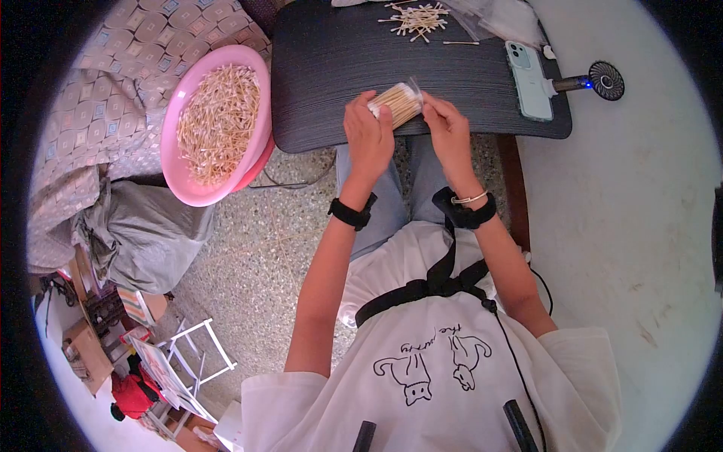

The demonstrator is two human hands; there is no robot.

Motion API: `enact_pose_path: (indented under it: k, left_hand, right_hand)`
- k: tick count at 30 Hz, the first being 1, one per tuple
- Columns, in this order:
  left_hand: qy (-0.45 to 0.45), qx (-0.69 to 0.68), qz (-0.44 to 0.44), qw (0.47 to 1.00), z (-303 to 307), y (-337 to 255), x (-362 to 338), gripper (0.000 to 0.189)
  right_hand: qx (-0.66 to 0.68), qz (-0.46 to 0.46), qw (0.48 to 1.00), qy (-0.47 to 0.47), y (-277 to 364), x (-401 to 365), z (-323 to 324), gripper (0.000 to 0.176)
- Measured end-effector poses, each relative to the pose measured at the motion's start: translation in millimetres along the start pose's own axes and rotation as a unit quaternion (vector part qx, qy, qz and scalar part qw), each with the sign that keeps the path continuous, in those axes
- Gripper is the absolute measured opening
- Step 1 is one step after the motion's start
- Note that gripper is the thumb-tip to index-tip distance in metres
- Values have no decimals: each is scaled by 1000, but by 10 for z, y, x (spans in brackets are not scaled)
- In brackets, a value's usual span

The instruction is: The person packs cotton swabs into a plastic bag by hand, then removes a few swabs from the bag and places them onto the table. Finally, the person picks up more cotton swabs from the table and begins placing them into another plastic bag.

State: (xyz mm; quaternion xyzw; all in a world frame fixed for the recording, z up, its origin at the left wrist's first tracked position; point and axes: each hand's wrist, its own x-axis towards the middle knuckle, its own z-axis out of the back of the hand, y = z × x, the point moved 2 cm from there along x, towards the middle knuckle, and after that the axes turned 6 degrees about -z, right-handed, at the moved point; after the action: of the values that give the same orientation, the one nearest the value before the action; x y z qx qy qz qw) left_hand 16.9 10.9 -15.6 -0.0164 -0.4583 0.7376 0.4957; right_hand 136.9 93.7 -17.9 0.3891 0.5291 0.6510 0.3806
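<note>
A clear plastic bag packed with cotton swabs [399, 105] is held over the near edge of the dark table [324, 68]. My left hand [369, 135] grips the bag's left end, its thumb on the near side and its fingers behind. At the bag's right end, my right hand [447, 129] pinches the clear plastic edge between thumb and fingers. The swabs inside lie side by side, their white tips at both ends. Farther back on the table is a loose pile of cotton swabs [419, 21], with a single swab [461, 43] lying apart from it.
A pink basin [172, 143] full of loose cotton swabs stands left of the table. On the table's right are a phone [529, 79] and a small fan [605, 80]. Clear plastic bags [508, 19] lie at the back right. A white wall runs along the right.
</note>
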Motion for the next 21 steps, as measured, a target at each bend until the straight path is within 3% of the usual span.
enact_pose_path:
  k: [2, 8, 11, 17, 21]
  left_hand:
    - [1, 22, -19, 1000, -26, 6, -34, 42]
    - [15, 25, -29, 999, 3, -18, -17, 43]
    - [17, 33, -36, 999, -15, 4, -26, 45]
    - [47, -9, -48, 998, 56, 50, 14, 51]
    - [77, -70, -87, 991, 189, -20, 86, 58]
  right_hand:
    - [-5, 35, 999, -10, 53, -39, -40, 25]
    - [25, 13, 999, 19, 15, -19, 2, 29]
    - [-28, 38, 999, 24, 111, -90, -15, 31]
    - [97, -22, 994, 43, 55, -15, 63, 26]
    - [171, 9, 981, 91, 162, 27, 53, 26]
